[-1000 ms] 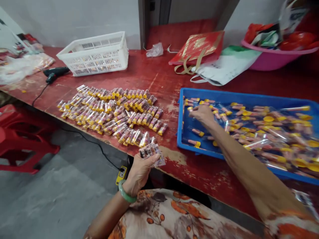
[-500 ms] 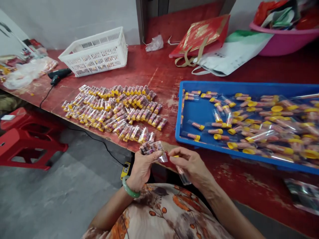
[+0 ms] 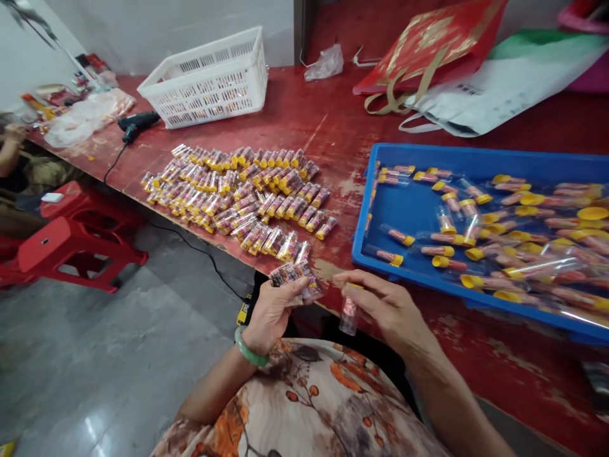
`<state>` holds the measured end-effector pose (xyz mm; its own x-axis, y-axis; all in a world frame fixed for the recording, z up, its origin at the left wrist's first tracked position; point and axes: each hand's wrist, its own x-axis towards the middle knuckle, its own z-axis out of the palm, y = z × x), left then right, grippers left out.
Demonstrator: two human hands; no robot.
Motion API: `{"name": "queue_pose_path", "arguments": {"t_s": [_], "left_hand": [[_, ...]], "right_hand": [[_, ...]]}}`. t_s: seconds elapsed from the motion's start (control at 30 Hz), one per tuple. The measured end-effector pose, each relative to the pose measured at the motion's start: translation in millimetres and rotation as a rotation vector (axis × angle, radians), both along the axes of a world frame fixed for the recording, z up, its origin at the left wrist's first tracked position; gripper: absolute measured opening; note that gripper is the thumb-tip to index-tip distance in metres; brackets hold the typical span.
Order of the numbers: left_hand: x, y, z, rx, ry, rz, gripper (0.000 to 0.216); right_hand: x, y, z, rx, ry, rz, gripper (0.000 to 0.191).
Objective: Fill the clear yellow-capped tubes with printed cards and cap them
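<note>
My left hand (image 3: 276, 311), with a green bangle at the wrist, is closed on a small stack of printed plastic sleeves (image 3: 295, 280), thumb on top. Close to its right, my right hand (image 3: 375, 304) pinches a clear tube with a yellow cap (image 3: 349, 314); the cap is up and the clear end hangs down, with pinkish contents inside. The tube and the sleeves are apart. Beyond my left hand, many sleeved tubes (image 3: 228, 193) lie in packed rows on the red table. On my right a blue tray (image 3: 368, 209) holds many unsleeved tubes with yellow caps.
A white basket (image 3: 209, 82) stands at the back, with a black heat gun (image 3: 136, 124) left of it. A red gift bag (image 3: 428, 47) and a white-green bag (image 3: 499, 95) lie behind the tray. Red stools (image 3: 80, 247) stand on the floor at left. Another person's arm (image 3: 10, 149) shows at far left.
The camera view has shifted, so the table things sit further right. My right hand has turned the tube to hang more upright; my left hand still holds the sleeves.
</note>
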<state>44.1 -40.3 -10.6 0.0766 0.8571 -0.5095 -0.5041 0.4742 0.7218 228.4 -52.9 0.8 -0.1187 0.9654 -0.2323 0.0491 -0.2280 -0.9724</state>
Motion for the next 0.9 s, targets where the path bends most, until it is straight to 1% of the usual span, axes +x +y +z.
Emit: {"name": "queue_pose_path", "arguments": {"t_s": [0.1,0.2,0.3,0.43,0.53,0.63,0.7,0.83,0.9], "left_hand": [[-0.9,-1.0,-0.4,0.01,-0.005,0.012,0.034],[1.1,-2.1,1.4,0.014,-0.023,0.019,0.033],[4.0,-3.4,5.7,-0.008,-0.064,0.02,0.032],[7.0,-6.0,10.9,-0.086,-0.114,0.015,0.029],[8.3,-8.1,12.3,-0.128,-0.123,0.027,0.029],[8.9,-9.6,12.4,-0.142,-0.121,0.05,0.033],[9.0,-9.9,12.0,-0.159,-0.121,0.059,0.034],[8.0,-8.9,11.0,-0.189,-0.149,0.063,0.034],[7.5,-8.3,10.7,-0.172,-0.154,0.056,0.035]], "right_hand": [[13.5,-15.7,-3.2,0.059,0.112,0.016,0.026],[16.5,-28.5,-9.4,0.161,0.187,-0.004,0.02],[10.1,-34.7,-14.6,0.259,0.184,-0.064,0.014],[-2.5,-36.3,-16.6,0.41,0.138,-0.136,0.015],[-10.4,-37.3,-17.4,0.548,0.023,-0.206,0.019],[-15.7,-40.0,-22.0,0.708,-0.153,-0.268,0.026],[-17.6,-42.2,-26.4,0.783,-0.268,-0.298,0.029],[-20.0,-45.9,-31.4,0.941,-0.563,-0.306,0.029],[-21.9,-46.9,-30.9,0.985,-0.658,-0.306,0.03]]}}
